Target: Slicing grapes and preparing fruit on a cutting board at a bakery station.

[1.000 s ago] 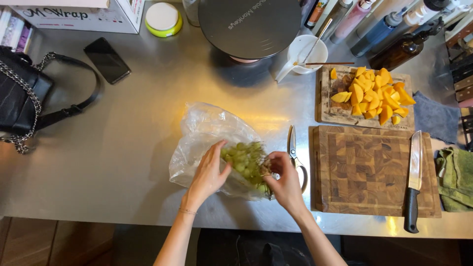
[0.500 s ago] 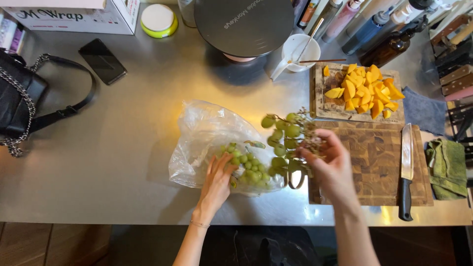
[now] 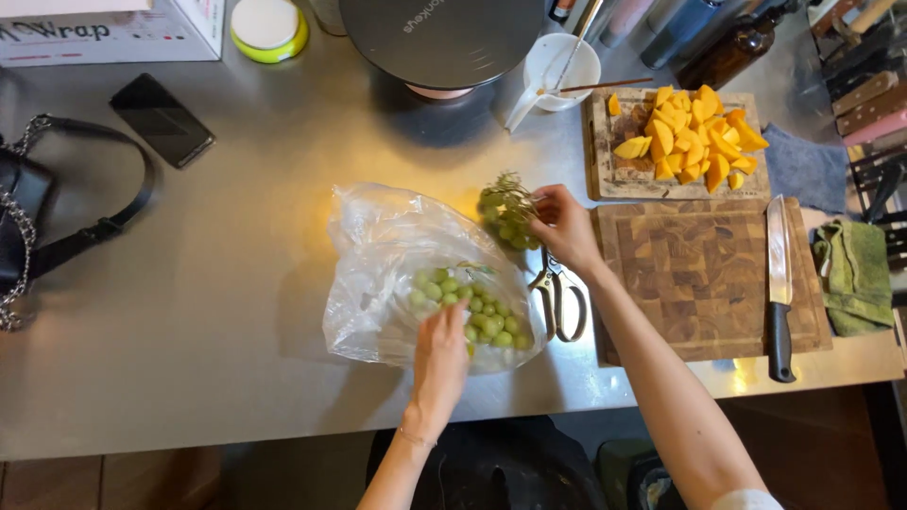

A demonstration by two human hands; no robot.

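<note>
Seen from above, a person stands at the near edge of a steel counter. The right hand is raised just above the middle of the counter, its fingers pinched together on the stem of a small bunch of green grapes, which hangs to the left of the fingers, clear of the bag. The left hand lies nearer the front edge, fingers together and flat on a clear plastic bag holding more loose green grapes; whether it grips anything cannot be told. The bag's longer side runs from the back left toward the front right. Kitchen scissors lie between the bag and an empty wooden cutting board, just below the right hand. A knife rests along that board's right edge, a green cloth beyond it. Behind, a second board carries cut yellow fruit. Open counter lies to the left of the bag; a phone and a black bag strap sit toward the far left corner.
</note>
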